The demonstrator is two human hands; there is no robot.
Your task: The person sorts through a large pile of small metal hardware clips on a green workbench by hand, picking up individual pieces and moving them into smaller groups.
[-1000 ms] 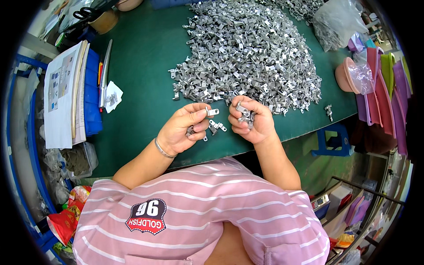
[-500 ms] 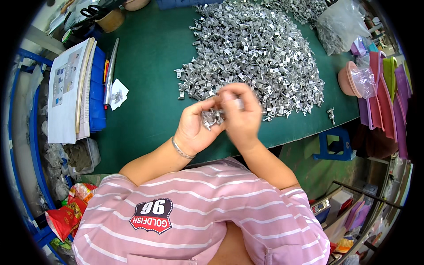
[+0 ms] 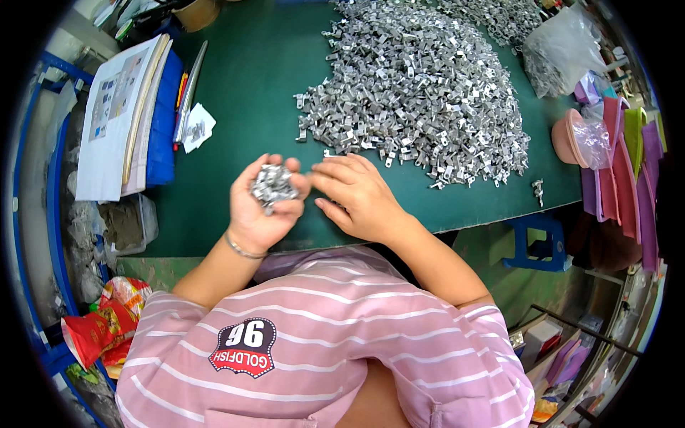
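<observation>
Left hand (image 3: 256, 220) cups upward; right hand (image 3: 362, 201) faces palm down.

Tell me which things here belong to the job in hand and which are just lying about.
Seemingly in the job:
metal pieces cupped in the left hand
right hand, close beside it
large pile of similar pieces on the green table

Probably just lying about:
papers at left
red packet
blue stool
</observation>
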